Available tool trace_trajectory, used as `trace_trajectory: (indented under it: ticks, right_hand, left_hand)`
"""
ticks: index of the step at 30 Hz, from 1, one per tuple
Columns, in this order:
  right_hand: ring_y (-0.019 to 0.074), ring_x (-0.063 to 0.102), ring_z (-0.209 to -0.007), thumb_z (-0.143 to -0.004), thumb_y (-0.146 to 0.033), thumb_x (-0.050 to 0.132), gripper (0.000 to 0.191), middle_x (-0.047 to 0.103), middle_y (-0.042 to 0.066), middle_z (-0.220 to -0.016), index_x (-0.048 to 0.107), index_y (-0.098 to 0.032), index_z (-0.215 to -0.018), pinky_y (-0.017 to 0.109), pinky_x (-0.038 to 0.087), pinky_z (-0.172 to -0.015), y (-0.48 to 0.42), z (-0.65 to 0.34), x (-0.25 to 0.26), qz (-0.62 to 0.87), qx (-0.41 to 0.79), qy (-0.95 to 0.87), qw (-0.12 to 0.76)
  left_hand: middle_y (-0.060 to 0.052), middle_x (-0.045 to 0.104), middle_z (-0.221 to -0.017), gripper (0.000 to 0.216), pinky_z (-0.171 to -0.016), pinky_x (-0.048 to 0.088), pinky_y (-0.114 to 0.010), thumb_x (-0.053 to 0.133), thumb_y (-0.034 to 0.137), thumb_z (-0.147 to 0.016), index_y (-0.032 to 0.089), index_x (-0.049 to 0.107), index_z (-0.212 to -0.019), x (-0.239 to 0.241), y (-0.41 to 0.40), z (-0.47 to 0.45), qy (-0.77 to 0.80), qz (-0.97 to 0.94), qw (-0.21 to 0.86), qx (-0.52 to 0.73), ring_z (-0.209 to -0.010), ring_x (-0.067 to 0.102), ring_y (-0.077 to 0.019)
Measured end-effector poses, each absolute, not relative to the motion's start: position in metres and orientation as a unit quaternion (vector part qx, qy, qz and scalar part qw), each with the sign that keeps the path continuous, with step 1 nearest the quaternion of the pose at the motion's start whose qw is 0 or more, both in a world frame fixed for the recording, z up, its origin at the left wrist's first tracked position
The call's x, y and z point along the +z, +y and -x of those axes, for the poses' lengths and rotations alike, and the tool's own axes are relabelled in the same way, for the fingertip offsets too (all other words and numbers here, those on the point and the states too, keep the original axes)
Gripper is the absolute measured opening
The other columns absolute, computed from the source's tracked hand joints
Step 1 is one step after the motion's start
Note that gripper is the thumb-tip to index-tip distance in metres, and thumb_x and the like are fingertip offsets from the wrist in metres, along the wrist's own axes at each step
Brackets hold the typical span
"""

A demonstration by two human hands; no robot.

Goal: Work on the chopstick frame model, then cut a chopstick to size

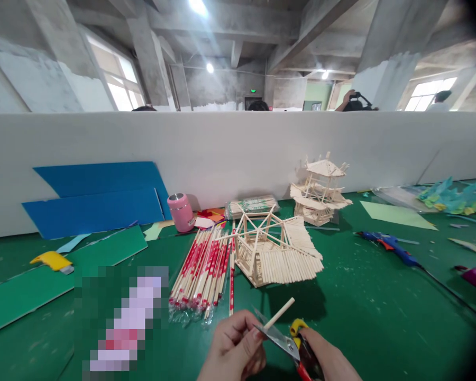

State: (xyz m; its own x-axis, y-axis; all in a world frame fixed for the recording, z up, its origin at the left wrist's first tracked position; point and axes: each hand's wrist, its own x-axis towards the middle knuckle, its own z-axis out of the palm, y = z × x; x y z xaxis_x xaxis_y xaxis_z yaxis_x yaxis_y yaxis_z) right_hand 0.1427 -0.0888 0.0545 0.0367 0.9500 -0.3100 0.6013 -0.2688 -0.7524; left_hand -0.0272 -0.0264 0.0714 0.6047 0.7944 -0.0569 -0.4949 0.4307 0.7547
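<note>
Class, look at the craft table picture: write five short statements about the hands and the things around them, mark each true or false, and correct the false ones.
1. The left hand holds a thin pale wooden stick. True.
2. The right hand holds a blue glue gun. False: it holds yellow-and-red-handled scissors; the blue glue gun lies on the green table mat.
3. The pink cylindrical cup stands upright. True.
4. The two-tiered wooden stick pavilion stands beside the yellow utility knife. False: they are far apart.
5. The bundle of red-and-white wrapped chopsticks hangs on the wall. False: it lies on the mat.
</note>
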Motion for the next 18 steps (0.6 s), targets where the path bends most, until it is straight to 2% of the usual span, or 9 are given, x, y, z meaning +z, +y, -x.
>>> trace_trajectory:
  ticks: [4,8,14,16,18]
  right_hand:
    - [0.0143,0.053,-0.062,-0.055,-0.025,0.062,0.046,0.061,0.002,-0.075,0.049,-0.018,-0.098,0.019,0.04,-0.052,-0.089,-0.139,0.048,0.695,0.419,-0.539,0.223]
    - [0.0122,0.052,-0.062,-0.052,-0.027,0.069,0.053,0.058,-0.002,-0.072,0.048,-0.022,-0.1,0.017,0.038,-0.051,-0.089,-0.138,0.036,0.689,0.43,-0.531,0.242]
    - [0.0129,0.052,-0.057,-0.054,-0.03,0.068,0.044,0.054,-0.004,-0.062,0.05,-0.022,-0.094,0.02,0.039,-0.05,-0.09,-0.137,0.014,0.718,0.402,-0.514,0.244]
    - [0.0133,0.051,-0.054,-0.055,-0.03,0.066,0.04,0.052,-0.005,-0.058,0.051,-0.023,-0.092,0.021,0.039,-0.049,-0.089,-0.136,0.01,0.735,0.387,-0.502,0.24]
    - [0.0138,0.052,-0.052,-0.058,-0.029,0.062,0.034,0.053,-0.005,-0.056,0.052,-0.023,-0.09,0.021,0.038,-0.048,-0.089,-0.136,0.01,0.741,0.381,-0.5,0.236]
  left_hand:
    - [0.01,0.031,-0.037,0.023,-0.04,0.016,-0.019,0.067,0.035,-0.067,0.016,0.057,-0.06,0.071,-0.028,0.028,0.239,-0.368,0.804,0.401,-0.035,0.022,-0.0031]
    - [0.01,0.032,-0.037,0.025,-0.041,0.016,-0.02,0.068,0.037,-0.065,0.016,0.056,-0.059,0.074,-0.027,0.029,0.249,-0.376,0.8,0.396,-0.036,0.023,-0.0037]
    - [0.011,0.027,-0.036,0.028,-0.039,0.016,-0.02,0.066,0.042,-0.064,0.017,0.055,-0.06,0.077,-0.026,0.027,0.255,-0.382,0.812,0.359,-0.034,0.02,-0.0038]
    - [0.01,0.031,-0.039,0.029,-0.039,0.018,-0.019,0.063,0.045,-0.066,0.017,0.056,-0.061,0.078,-0.028,0.026,0.288,-0.439,0.766,0.372,-0.036,0.023,-0.0051]
    - [0.004,0.042,-0.046,0.029,-0.043,0.025,-0.021,0.058,0.044,-0.07,0.016,0.059,-0.063,0.08,-0.031,0.026,0.347,-0.538,0.648,0.412,-0.042,0.033,-0.0083]
